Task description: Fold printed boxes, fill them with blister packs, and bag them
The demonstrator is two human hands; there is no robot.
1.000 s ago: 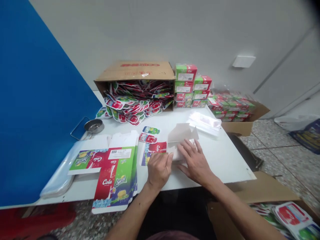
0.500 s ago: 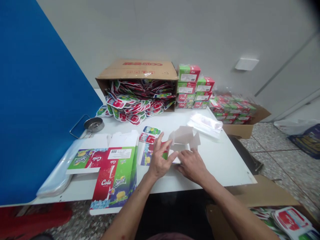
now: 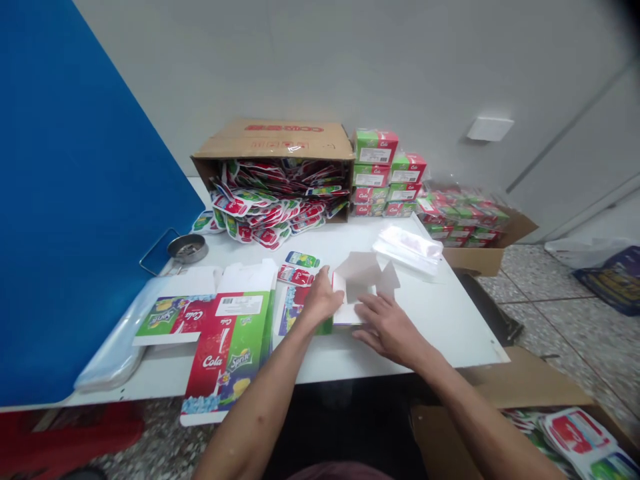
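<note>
A small carton blank (image 3: 361, 283), white side up with its flaps standing, lies on the white table (image 3: 450, 320) in front of me. My left hand (image 3: 320, 300) is closed on its left wall, fingers curled over the edge. My right hand (image 3: 387, 323) rests on the carton's near right part, fingers spread and pressing down. A stack of flat printed Cola and Sprite blanks (image 3: 227, 340) lies just left of my left hand.
An open cardboard box (image 3: 273, 143) spilling red and green packets lies at the back. Folded small boxes (image 3: 383, 173) are stacked beside it. Clear plastic bags (image 3: 407, 248), a metal dish (image 3: 187, 249), a blue panel (image 3: 75, 200) and floor boxes (image 3: 480, 257) surround the table.
My left hand moved forward from a fist on the printed flap and closed on the carton's left wall, raising it. My right hand slid slightly nearer and to the right.
</note>
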